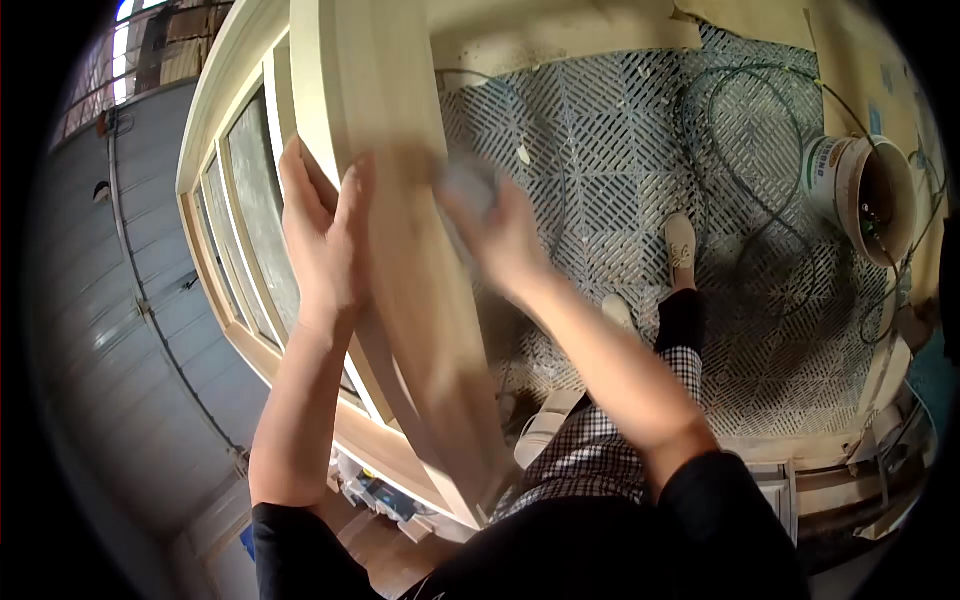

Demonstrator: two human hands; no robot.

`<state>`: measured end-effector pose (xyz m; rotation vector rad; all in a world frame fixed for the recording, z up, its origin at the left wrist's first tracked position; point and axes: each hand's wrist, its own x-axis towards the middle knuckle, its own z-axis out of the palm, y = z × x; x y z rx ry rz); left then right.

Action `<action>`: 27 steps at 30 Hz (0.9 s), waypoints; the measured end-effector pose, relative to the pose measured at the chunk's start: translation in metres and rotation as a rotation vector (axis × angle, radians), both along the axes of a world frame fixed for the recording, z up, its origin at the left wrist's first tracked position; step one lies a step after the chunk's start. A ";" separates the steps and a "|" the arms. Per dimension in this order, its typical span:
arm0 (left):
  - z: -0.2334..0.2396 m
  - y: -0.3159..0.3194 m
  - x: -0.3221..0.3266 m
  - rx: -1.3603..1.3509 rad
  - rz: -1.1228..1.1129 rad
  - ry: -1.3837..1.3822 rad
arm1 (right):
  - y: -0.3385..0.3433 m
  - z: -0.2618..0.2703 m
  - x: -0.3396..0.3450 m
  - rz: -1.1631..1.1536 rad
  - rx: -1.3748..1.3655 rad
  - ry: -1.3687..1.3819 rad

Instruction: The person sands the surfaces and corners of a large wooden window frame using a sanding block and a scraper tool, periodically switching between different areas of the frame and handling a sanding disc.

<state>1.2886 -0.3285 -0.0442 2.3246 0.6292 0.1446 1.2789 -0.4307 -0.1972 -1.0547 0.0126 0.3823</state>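
A pale wooden cabinet-like frame [416,322] stands lengthwise in front of me, its broad edge board facing up. My left hand [326,232] grips the left side of this board, with the thumb on one side and the fingers on the other. On the board's right edge, my right hand [514,236] holds a grey block or pad [472,184], perhaps a sanding sponge. Both the pad and the right hand are motion-blurred, so the pad's exact kind cannot be told. Inset panels [255,165] show between the frame's bars on the left.
Perforated grey floor matting [615,150] lies to the right. A dark hose [712,112] loops across it to a white bucket [823,176] lying tilted. My shoe [680,240] is on the matting. A grey corrugated wall [97,300] with a pipe [127,247] runs along the left.
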 end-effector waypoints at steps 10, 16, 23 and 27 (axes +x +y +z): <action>-0.003 -0.018 0.016 0.005 -0.011 0.016 | 0.009 -0.009 0.104 0.035 0.240 0.122; 0.002 -0.005 0.005 0.015 0.060 0.049 | -0.023 0.010 -0.059 -0.020 -0.008 -0.039; -0.017 -0.011 0.008 -0.065 0.127 -0.165 | 0.027 0.011 0.100 -0.032 -0.185 -0.101; 0.005 -0.009 0.008 -0.016 0.083 0.094 | 0.017 0.023 0.048 -0.119 -0.265 -0.283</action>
